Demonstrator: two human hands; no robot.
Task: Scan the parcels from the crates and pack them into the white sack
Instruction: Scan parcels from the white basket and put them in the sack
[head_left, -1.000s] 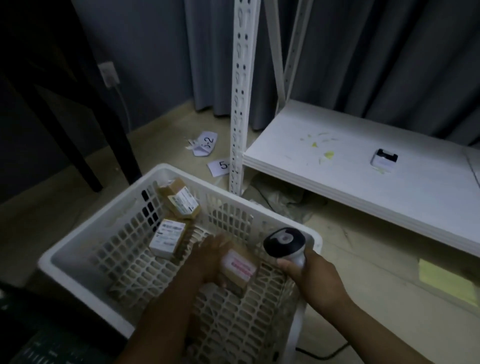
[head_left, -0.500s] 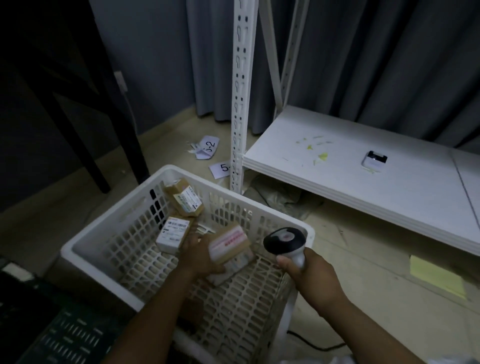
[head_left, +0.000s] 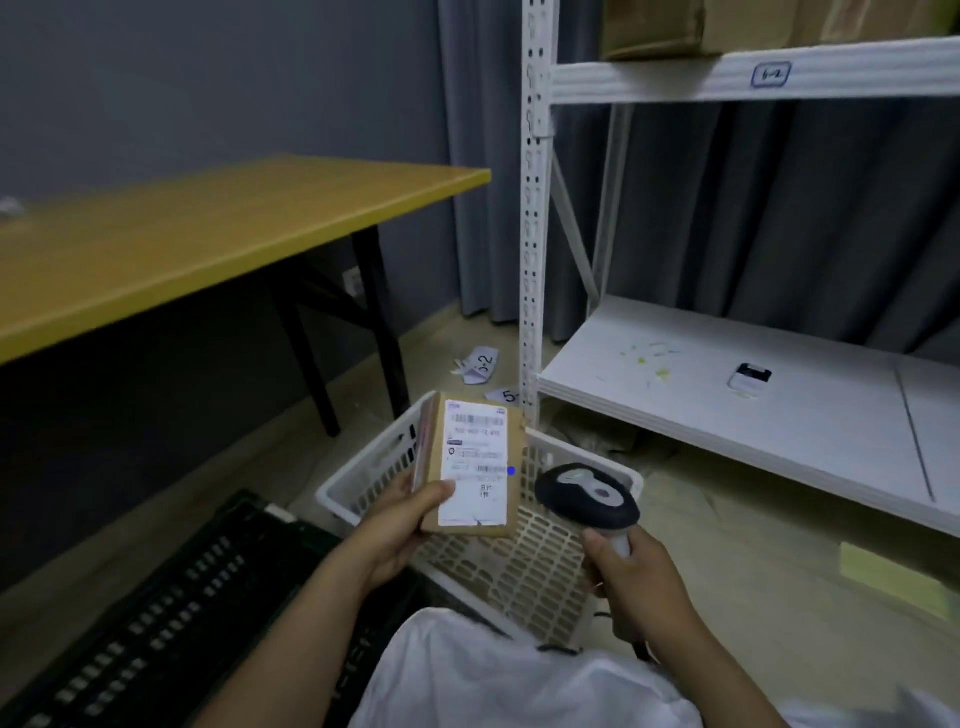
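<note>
Head view: the left hand (head_left: 395, 525) grips a cardboard parcel (head_left: 475, 465) upright above the white crate (head_left: 519, 566), thumb on its label (head_left: 472, 501). The right hand (head_left: 639, 587) is wrapped round a barcode scanner (head_left: 587, 499) just beside the parcel. The white sack (head_left: 493, 675) lies nearest the camera.

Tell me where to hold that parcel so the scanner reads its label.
Grip the parcel at its lower left edge, from the left, thumb on the bottom corner of the label, fingers behind. It stands upright with the barcodes higher up, and the scanner in the right hand aims from the right, so keep that side clear.
</note>
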